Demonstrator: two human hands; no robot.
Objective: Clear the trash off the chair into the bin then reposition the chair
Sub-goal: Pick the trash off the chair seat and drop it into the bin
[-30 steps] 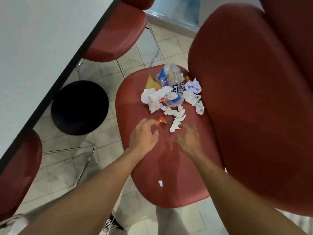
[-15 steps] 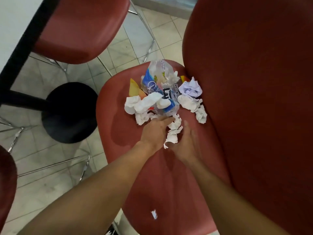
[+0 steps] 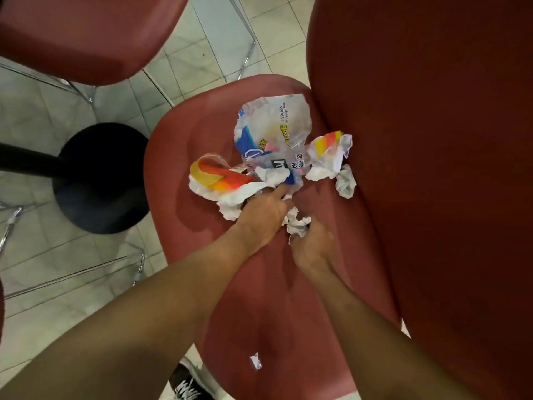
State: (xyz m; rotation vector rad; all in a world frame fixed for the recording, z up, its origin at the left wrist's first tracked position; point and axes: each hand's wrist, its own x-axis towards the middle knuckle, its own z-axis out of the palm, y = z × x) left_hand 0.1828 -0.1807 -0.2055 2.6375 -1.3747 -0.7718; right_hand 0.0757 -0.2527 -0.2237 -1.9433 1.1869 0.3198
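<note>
Filling the frame, the red chair (image 3: 259,313) runs its seat lengthwise from near edge to far, backrest on the right. Trash (image 3: 274,157) sits heaped mid-seat. The left hand (image 3: 264,210) presses, fingers extended, into tissues; the right hand (image 3: 313,241) grips a crumpled tissue (image 3: 297,223). A small scrap (image 3: 255,361) lies nearer.

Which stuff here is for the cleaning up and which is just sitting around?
For the job:
- red chair
- plastic wrapper
- crumpled tissues
- small scrap
- left hand, touching the pile
- right hand, holding a tissue wad

Just around:
- other chair
- black table base
- shoe
</note>
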